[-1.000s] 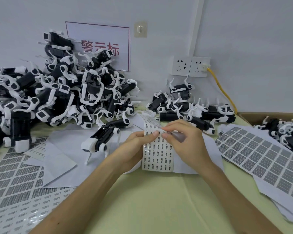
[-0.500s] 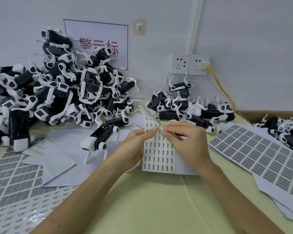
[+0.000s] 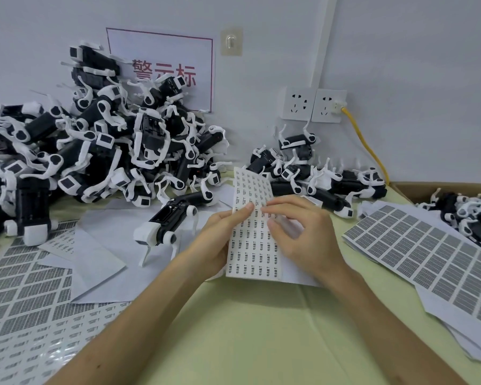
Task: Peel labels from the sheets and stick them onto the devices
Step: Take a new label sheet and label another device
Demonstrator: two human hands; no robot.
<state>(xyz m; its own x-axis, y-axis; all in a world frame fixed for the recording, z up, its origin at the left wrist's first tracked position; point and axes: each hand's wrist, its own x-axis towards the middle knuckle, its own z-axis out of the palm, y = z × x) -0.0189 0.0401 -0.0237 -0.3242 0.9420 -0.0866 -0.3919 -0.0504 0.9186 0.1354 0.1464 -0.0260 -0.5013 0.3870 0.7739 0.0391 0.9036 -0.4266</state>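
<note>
In the head view, a sheet [image 3: 254, 240] is being held upright over the table [image 3: 247, 329], its left edge clamped by the left hand [image 3: 220, 240]. Its face is being pinched by the right hand [image 3: 303, 234], between forefinger and thumb. Devices [image 3: 472, 218] are being kept in a box [image 3: 411, 190], far right.

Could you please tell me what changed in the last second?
The right hand has slid its thumb down the label sheet, away from the forefinger, and the sheet's top stands straighter. The left hand still grips its left edge; the devices lie unmoved.
</note>
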